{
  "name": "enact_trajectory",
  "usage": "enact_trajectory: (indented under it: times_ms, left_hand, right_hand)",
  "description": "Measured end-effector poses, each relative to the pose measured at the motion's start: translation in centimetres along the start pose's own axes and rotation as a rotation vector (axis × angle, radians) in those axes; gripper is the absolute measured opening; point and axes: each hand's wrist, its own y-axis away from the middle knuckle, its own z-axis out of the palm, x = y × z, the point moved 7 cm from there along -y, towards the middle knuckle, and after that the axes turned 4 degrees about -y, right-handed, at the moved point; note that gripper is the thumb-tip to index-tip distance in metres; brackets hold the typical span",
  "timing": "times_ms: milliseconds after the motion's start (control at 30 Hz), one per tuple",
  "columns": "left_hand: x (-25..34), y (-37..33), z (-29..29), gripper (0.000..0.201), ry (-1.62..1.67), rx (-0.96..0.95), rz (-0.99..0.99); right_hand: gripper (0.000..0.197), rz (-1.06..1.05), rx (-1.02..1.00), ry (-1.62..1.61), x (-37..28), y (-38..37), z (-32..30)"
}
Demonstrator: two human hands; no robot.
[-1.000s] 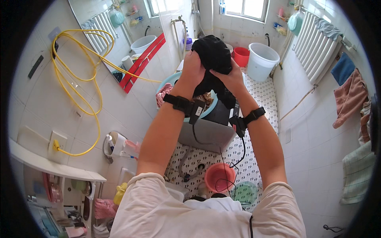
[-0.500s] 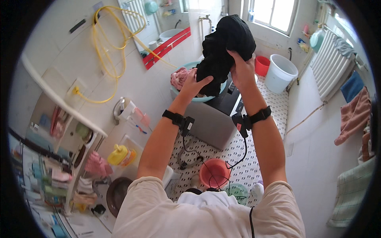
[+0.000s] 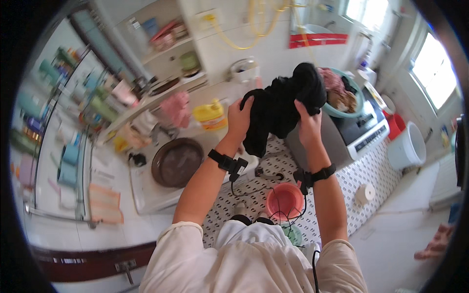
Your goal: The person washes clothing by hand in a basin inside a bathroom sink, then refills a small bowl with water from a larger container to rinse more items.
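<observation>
A bunched black cloth garment (image 3: 276,110) hangs in the air between my hands; its exact kind is not clear from its folds. My left hand (image 3: 239,118) grips its left side and my right hand (image 3: 309,126) grips its right side near a rolled, rounded end. Part of the fingers of both hands is hidden behind the fabric. Just beyond my right hand, a light blue basin (image 3: 360,100) holds pink, tan and dark laundry. It rests on a grey washing machine (image 3: 320,144) with a black top.
At left, a brown round basin (image 3: 178,162) sits in the white sink, with a yellow bottle (image 3: 210,115) behind it. A pink bucket (image 3: 285,201) stands on the patterned floor. White (image 3: 408,146) and red (image 3: 394,126) buckets are at far right. Cables hang from my wrists.
My view has turned left toward the sink. Both hands have carried the black garment away from above the blue basin, toward the sink side, still holding it.
</observation>
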Motion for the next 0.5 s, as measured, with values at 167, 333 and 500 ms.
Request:
enact_trajectory:
  times_ms: [167, 333, 500]
  left_hand:
    - [-1.5, 4.5, -14.3, 0.034, -0.176, 0.293, 0.052]
    - [-5.3, 10.1, -27.6, 0.03, -0.206, 0.497, -0.079]
    - [-7.2, 13.2, -34.5, 0.043, -0.171, 0.482, -0.156]
  right_hand:
    - [0.045, 0.244, -0.259, -0.074, 10.1, 6.5, 8.6]
    - [0.053, 0.496, -0.491, -0.065, 17.6, 13.3, 18.5]
    - [0.06, 0.494, -0.56, 0.074, 28.0, 17.7, 22.9]
